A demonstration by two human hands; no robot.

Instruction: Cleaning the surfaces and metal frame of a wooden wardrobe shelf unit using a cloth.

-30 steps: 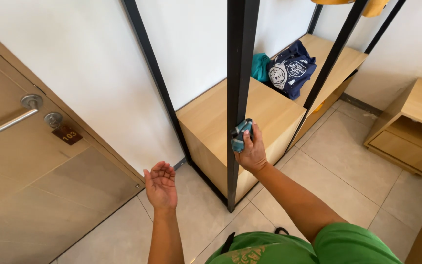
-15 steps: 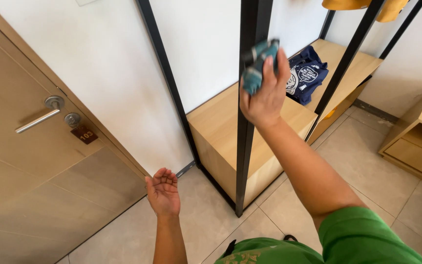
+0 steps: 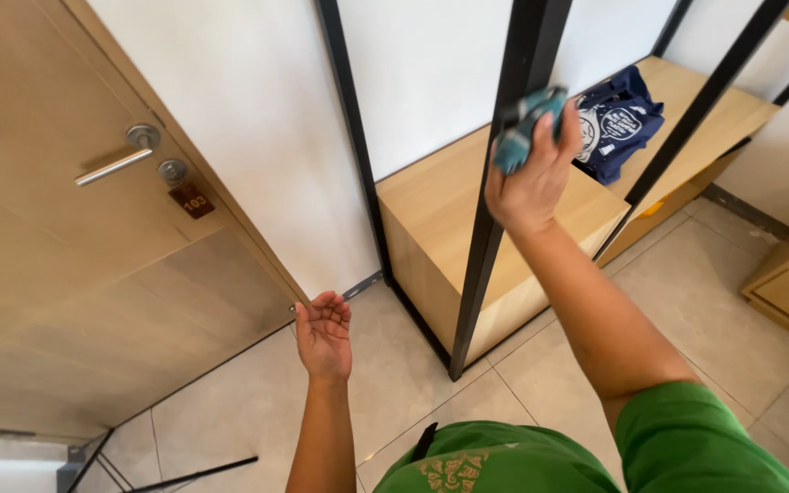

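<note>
My right hand (image 3: 530,178) has climbed the black post (image 3: 495,237) from low centre to the upper middle of frame, clamped on a teal cloth (image 3: 524,128), blurred, probably rubbing the post, while my left hand (image 3: 324,333) hangs open and empty at lower centre.

— What are you pressing against that black post (image 3: 504,192) at top centre?

— Your right hand (image 3: 531,178) grips a teal cloth (image 3: 524,128), soft and crumpled. The post looks like matt painted metal, smooth.

— And the bench (image 3: 431,215) behind it?

— Pale wood, smooth, satin finish. A dark blue fabric bundle (image 3: 618,123) lies on it, upper right.

— Left side of the frame?

— You see a wood-grain door (image 3: 57,265), matt, with a brushed metal handle (image 3: 116,164). The floor tiles (image 3: 714,301) look smooth, faintly glossy. Your left hand (image 3: 324,333) is bare, palm up.
</note>
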